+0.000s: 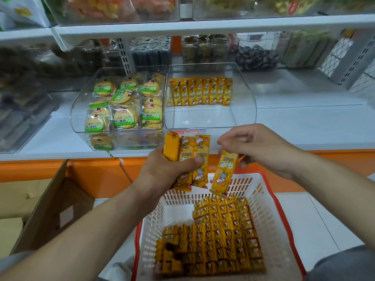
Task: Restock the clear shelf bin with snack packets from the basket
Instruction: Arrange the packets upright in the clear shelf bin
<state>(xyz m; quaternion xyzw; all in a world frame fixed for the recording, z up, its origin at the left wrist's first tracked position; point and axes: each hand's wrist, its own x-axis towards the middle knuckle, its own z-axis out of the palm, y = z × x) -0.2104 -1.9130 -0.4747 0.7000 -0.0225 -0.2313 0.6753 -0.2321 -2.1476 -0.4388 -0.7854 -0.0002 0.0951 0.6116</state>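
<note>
Three yellow packets point(187, 159) are clamped upright in the left hand point(162, 175), its thumb pressed across their fronts and its fingers point(166, 157) curled behind them. One further packet point(223, 171) is pinched near its top end between the thumb and fingers point(229, 141) of the right hand point(261, 149); it hangs tilted, its lower end over the far rim of the basket point(269, 216). The single packet lies just beside the three, and whether it touches them cannot be told. Both hands are held above the basket's far edge, in front of the shelf point(304, 122).

The basket is white with an orange rim, and it is packed with many more yellow packets point(223, 236) stood on end in rows; they are too many and too blurred to be counted. An empty patch is left at its far left corner.

On the shelf two clear bins are set side by side, touching. In the right bin point(211, 120) eight yellow packets point(202, 91) are lined upright against the back wall, and the front part of its floor is bare. The left bin point(78, 110) is filled with round biscuit packs point(123, 104) bearing green labels. An open cardboard box point(46, 205) stands on the floor to the left of the basket. Other bins on the shelves above and behind are blurred.
</note>
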